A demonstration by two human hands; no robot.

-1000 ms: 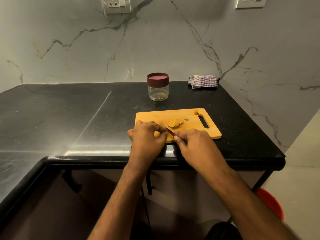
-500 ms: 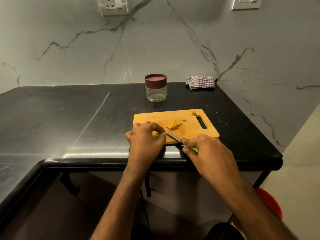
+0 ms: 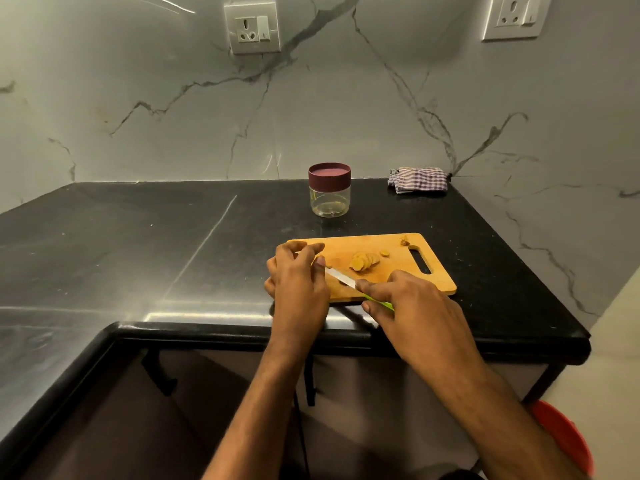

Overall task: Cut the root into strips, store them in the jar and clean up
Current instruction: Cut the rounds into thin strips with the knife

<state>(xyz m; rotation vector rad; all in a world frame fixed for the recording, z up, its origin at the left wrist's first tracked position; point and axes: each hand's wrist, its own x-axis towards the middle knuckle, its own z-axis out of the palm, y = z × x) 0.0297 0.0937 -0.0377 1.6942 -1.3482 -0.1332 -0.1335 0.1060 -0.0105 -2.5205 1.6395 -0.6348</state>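
A wooden cutting board lies near the counter's front edge. On it are a fanned pile of yellow root slices, one loose slice and a small root end by the handle slot. My left hand curls over the board's left part and pinches the remaining root piece, which is almost wholly hidden under the fingers. My right hand grips the green handle of a knife. Its blade points at my left fingertips. Behind the board stands a clear jar with a maroon lid on.
A checked cloth lies folded at the back right of the black counter. The counter ends just right of the board, with a marble wall behind. A red bucket sits on the floor at the lower right.
My right hand has drawn the knife back toward the counter's front edge, so more of the blade shows. My left fingers have loosened slightly over the root piece.
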